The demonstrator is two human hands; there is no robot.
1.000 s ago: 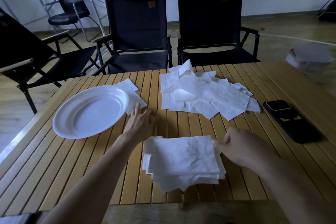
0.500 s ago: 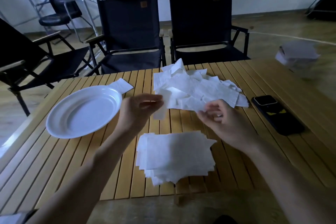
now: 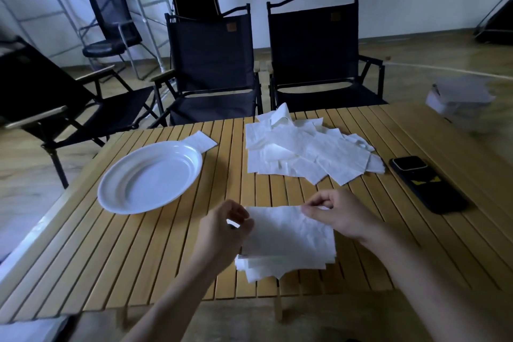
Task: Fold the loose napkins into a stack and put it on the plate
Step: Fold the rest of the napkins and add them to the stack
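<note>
**Q:** Hands?
**A:** Left hand [image 3: 226, 230] and right hand [image 3: 337, 216] each pinch a far corner of one napkin [image 3: 286, 226], over the stack [image 3: 277, 265] at the near edge.
**Q:** Step?
**A:** Stacking, I judge. Next, align it and let go. The loose napkins [image 3: 305, 153] lie beyond, and the plate [image 3: 107, 193] is to the left.

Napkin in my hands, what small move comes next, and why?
Probably lay the napkin flat on the stack and let go: the left hand and right hand pinch its far corners, and it sits right over the stack.
</note>
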